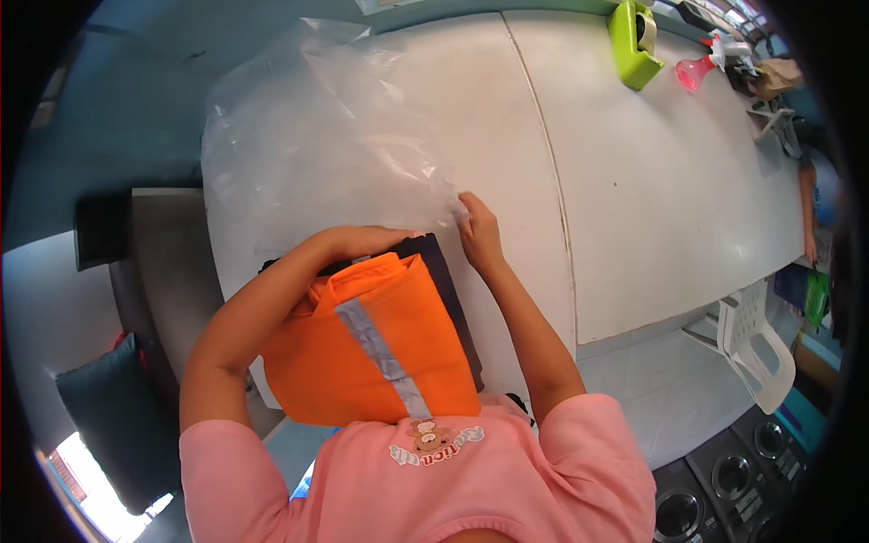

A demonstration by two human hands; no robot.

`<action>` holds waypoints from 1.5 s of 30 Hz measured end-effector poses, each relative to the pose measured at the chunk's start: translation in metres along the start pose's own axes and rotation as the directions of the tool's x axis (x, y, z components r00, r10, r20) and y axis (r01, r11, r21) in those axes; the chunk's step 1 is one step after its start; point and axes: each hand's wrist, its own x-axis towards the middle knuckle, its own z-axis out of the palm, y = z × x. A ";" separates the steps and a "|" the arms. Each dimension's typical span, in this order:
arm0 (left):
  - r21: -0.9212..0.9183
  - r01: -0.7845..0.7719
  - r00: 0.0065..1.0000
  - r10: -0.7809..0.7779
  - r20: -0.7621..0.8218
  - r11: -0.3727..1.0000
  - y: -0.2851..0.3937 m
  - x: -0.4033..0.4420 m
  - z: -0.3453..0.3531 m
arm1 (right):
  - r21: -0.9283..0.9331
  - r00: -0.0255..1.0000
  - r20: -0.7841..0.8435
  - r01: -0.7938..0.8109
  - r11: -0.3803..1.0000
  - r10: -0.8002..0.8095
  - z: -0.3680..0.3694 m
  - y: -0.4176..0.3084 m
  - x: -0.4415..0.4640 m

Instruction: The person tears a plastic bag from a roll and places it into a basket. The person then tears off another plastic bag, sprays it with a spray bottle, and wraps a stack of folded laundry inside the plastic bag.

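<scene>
A folded orange garment (407,335) with a grey reflective stripe lies against my chest, on top of dark folded cloth (444,281). My left arm reaches over the stack, and my left hand (376,240) rests at its far edge, fingers mostly hidden at the dark cloth. To the right of the stack, my right hand (476,224) pinches the near right edge of a large clear plastic bag (317,136). The bag spreads over the left part of the white table (489,109).
A green tape dispenser (636,50) and a pink spray bottle (695,72) stand at the table's far right. Another person's arm (808,208) is at the right edge. A white chair (756,344) stands lower right, near several machines (731,475). A dark cushion (118,421) is at left.
</scene>
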 end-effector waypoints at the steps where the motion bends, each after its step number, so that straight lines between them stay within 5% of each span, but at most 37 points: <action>1: -0.003 0.004 1.000 -0.004 -0.009 1.000 -0.004 -0.008 -0.001 | 0.003 0.999 0.029 -0.037 0.999 0.036 -0.003 -0.005 -0.013; 5: 0.112 -0.094 0.992 0.103 -0.077 0.989 -0.014 -0.029 -0.003 | 0.182 0.972 0.156 -0.203 0.962 0.176 -0.008 -0.005 -0.071; 7: 0.105 -0.133 0.987 0.142 -0.080 0.986 -0.012 -0.033 -0.001 | 0.300 0.867 0.297 -0.482 0.823 0.400 -0.016 -0.020 -0.095; 11: 0.046 -0.124 0.981 0.130 -0.144 0.991 -0.004 -0.022 0.009 | 0.161 0.906 0.171 -0.414 0.896 0.388 -0.016 -0.014 -0.131; 13: 0.001 0.077 0.968 -0.075 -0.241 0.997 0.016 -0.020 0.019 | -0.089 0.908 0.147 -0.383 0.919 0.392 -0.024 -0.025 -0.128; 15: 0.013 0.057 0.976 -0.053 -0.210 0.998 0.012 -0.004 0.005 | -0.101 0.952 0.041 -0.299 0.949 0.305 -0.025 -0.022 -0.127; 17: 0.080 -0.215 0.975 0.219 -0.042 0.973 -0.002 0.004 -0.011 | -0.118 0.976 -0.051 -0.215 0.969 0.211 -0.023 -0.018 -0.128; 18: 0.083 -0.219 0.974 0.223 -0.045 0.972 0.004 -0.004 -0.010 | -0.031 0.966 -0.058 -0.256 0.966 0.254 -0.022 -0.015 -0.128; 20: 0.589 -0.152 0.839 0.419 -0.348 0.793 0.020 -0.026 -0.006 | 0.059 0.954 -0.064 -0.289 0.956 0.292 -0.019 -0.016 -0.126; 21: 0.592 -0.155 0.836 0.425 -0.348 0.791 0.019 -0.028 -0.004 | 0.201 0.943 -0.046 -0.315 0.927 0.330 -0.020 -0.018 -0.125; 22: 0.758 -0.121 0.708 0.591 -0.387 0.641 0.017 -0.032 0.000 | 0.337 0.932 -0.024 -0.334 0.880 0.363 -0.020 -0.020 -0.122; 23: 0.880 -0.041 0.555 0.743 -0.373 0.473 0.017 -0.034 0.001 | 0.332 0.935 -0.028 -0.325 0.885 0.354 -0.022 -0.022 -0.120; 24: 0.880 -0.041 0.548 0.747 -0.376 0.473 0.015 -0.032 -0.002 | 0.249 0.941 -0.006 -0.326 0.912 0.338 -0.024 -0.025 -0.117; 26: 0.973 0.230 0.311 0.947 -0.087 0.014 0.007 -0.025 -0.008 | 0.158 0.948 0.023 -0.318 0.935 0.319 -0.028 -0.029 -0.113; 29: 0.936 0.324 0.271 0.935 -0.230 0.137 0.001 -0.028 -0.004 | 0.096 0.889 0.139 -0.452 0.887 0.437 -0.034 -0.032 -0.108; 31: 0.916 0.383 0.202 0.956 -0.211 0.121 -0.001 -0.031 -0.009 | 0.053 0.994 -0.060 -0.086 0.995 0.089 -0.034 -0.034 -0.108; 32: 0.893 0.438 0.138 0.974 -0.181 0.104 -0.002 -0.033 -0.012 | 0.053 0.995 -0.058 -0.084 0.995 0.087 -0.034 -0.033 -0.109; 34: 0.911 0.403 0.113 0.983 -0.142 0.086 -0.005 -0.033 -0.022 | 0.380 0.971 -0.091 -0.171 0.909 0.221 -0.032 -0.033 -0.106; 36: 0.928 0.368 0.081 0.992 -0.098 0.062 -0.002 -0.038 -0.020 | 0.419 0.970 -0.059 -0.192 0.888 0.237 -0.034 -0.040 -0.105; 38: 0.750 -0.065 0.328 0.724 -0.607 0.659 0.011 -0.059 -0.002 | 0.457 0.967 -0.029 -0.211 0.864 0.252 -0.036 -0.052 -0.104; 41: 0.798 -0.184 0.250 0.812 -0.527 0.574 0.008 -0.078 0.009 | 0.434 0.960 0.106 -0.278 0.857 0.257 -0.039 -0.066 -0.108; 42: 0.798 -0.181 0.243 0.813 -0.529 0.574 0.007 -0.092 0.015 | 0.303 0.979 0.037 -0.200 0.932 0.199 -0.041 -0.069 -0.112; 44: 0.959 -0.041 0.252 0.932 -0.261 0.280 0.000 -0.125 0.024 | 0.161 0.993 -0.012 -0.111 0.981 0.114 -0.044 -0.071 -0.123; 45: 0.956 -0.032 0.245 0.930 -0.274 0.290 -0.010 -0.129 0.019 | 0.009 0.994 -0.073 0.076 0.997 -0.076 -0.048 -0.069 -0.131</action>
